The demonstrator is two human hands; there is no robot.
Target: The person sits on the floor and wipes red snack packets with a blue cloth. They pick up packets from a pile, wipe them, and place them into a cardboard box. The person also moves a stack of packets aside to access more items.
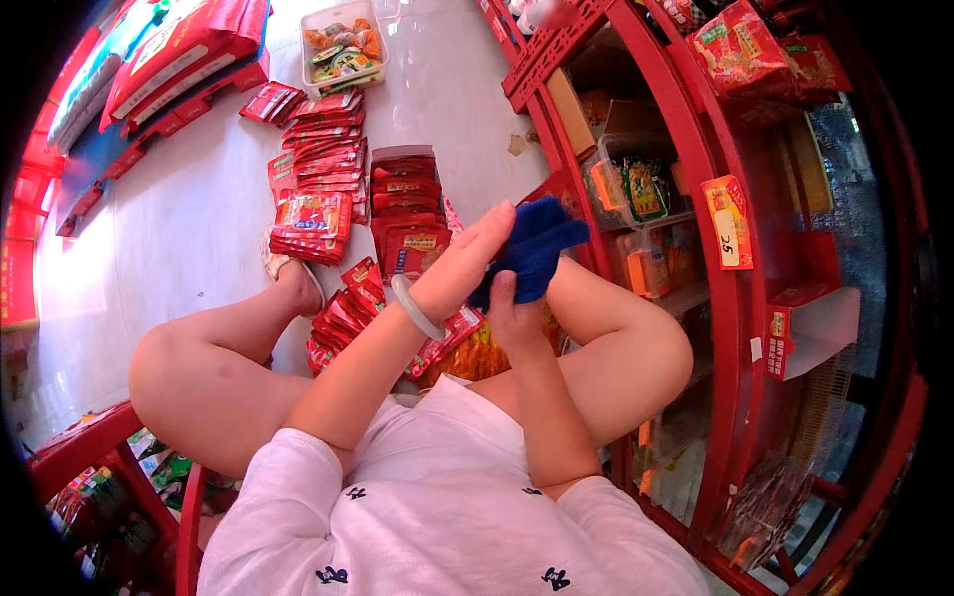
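Note:
A folded dark blue cloth (533,249) is between my two hands, in front of my lap. My left hand (473,257), with a pale bangle at the wrist, lies flat with extended fingers along the cloth's left side. My right hand (514,309) is under its lower edge, the thumb pressed up against it; its other fingers are hidden behind the cloth. Beyond my hands, a stack of red packets (406,201) stands on the floor beside a longer row of red packets (328,160). Looser red packets (346,320) and orange packets (469,357) lie between my legs.
A clear plastic tub (304,56) of wrapped food stands beyond the rows. Red metal shelving (689,149) with plastic bins and packets rises close on the right. Large red bags (186,59) are stacked at the upper left. A red frame (89,447) stands at the lower left.

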